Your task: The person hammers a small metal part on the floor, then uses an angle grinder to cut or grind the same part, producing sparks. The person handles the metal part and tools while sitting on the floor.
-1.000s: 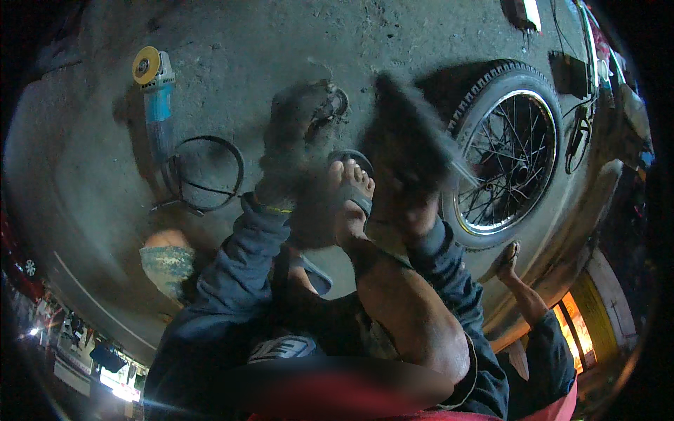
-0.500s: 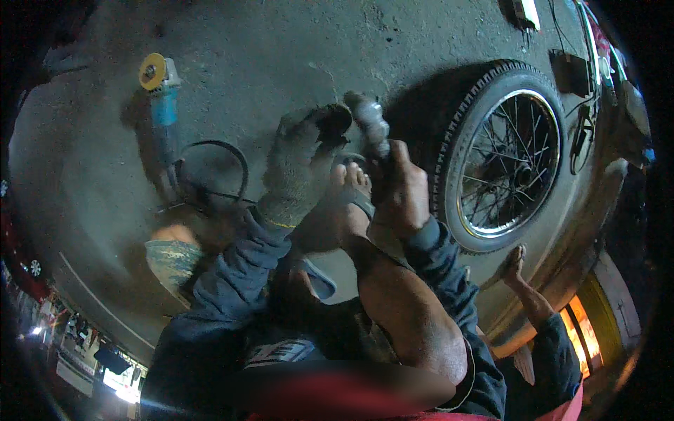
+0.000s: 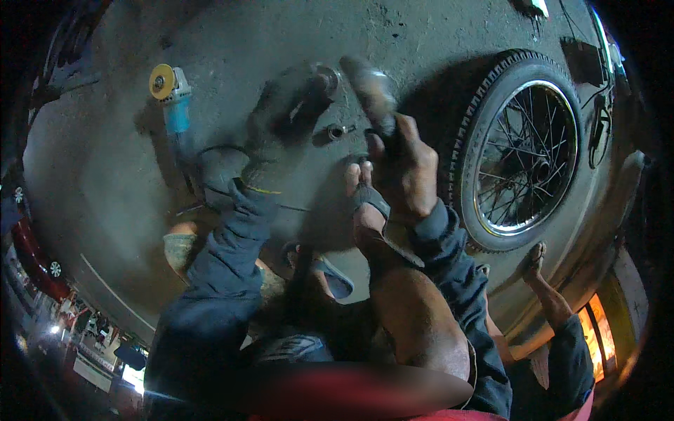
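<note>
My left hand (image 3: 284, 123) wears a grey work glove and pinches a small round metal part (image 3: 327, 76) at its fingertips, held over the concrete floor. My bare right hand (image 3: 406, 168) is closed around the handle of a dark tool (image 3: 372, 88) whose upper end is blurred; I cannot tell what kind of tool it is. The tool's tip is just right of the metal part. A short metal bolt-like piece (image 3: 335, 131) lies on the floor between the two hands. My sandalled foot (image 3: 366, 207) is directly below my right hand.
A blue angle grinder (image 3: 172, 98) with a yellow disc lies on the floor at left, its black cable (image 3: 210, 151) looped beside my left forearm. A spoked wheel with tyre (image 3: 523, 151) lies at right. Another person's bare foot (image 3: 535, 258) is lower right.
Both hands have reached farther out from my body over the floor. The right hand's tool now points up beside the part in my gloved left hand, and the hands are slightly farther apart.
</note>
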A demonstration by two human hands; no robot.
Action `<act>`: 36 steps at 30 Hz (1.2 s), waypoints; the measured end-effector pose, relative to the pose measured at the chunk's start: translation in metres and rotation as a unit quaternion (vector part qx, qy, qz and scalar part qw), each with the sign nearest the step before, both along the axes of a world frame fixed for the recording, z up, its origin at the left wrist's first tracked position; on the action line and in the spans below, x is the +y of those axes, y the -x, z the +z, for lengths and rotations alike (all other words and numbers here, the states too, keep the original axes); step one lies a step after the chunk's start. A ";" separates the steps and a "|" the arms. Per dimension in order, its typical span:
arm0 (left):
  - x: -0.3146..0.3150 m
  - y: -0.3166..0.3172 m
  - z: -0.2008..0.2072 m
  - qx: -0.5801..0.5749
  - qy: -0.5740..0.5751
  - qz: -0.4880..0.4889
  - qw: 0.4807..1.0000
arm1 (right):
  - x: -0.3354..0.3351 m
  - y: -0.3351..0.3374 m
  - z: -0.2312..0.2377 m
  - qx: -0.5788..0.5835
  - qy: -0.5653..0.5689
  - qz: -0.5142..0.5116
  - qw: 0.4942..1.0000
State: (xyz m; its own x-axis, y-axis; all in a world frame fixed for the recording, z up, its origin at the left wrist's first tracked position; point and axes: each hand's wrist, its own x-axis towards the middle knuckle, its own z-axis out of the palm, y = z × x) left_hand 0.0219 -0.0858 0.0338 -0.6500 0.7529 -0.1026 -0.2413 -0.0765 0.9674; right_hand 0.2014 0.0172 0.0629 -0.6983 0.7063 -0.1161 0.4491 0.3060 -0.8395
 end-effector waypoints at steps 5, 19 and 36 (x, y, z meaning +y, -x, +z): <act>0.010 0.011 0.001 0.492 0.167 -0.010 0.854 | 0.013 0.016 0.009 0.062 -0.046 -0.009 0.997; 0.018 0.003 0.008 0.450 0.164 0.010 0.878 | 0.024 0.021 0.020 -0.065 0.024 0.057 0.996; -0.009 -0.004 0.011 0.214 0.123 0.018 0.969 | 0.010 0.016 0.019 0.045 -0.042 0.017 0.998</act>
State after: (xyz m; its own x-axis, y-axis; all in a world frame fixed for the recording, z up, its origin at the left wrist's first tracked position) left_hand 0.0260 -0.0944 0.0452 -0.6977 0.7163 0.0087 0.1845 0.1679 0.9684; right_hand 0.1850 0.0275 0.0818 -0.7273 0.6863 0.0070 0.3610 0.3911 -0.8466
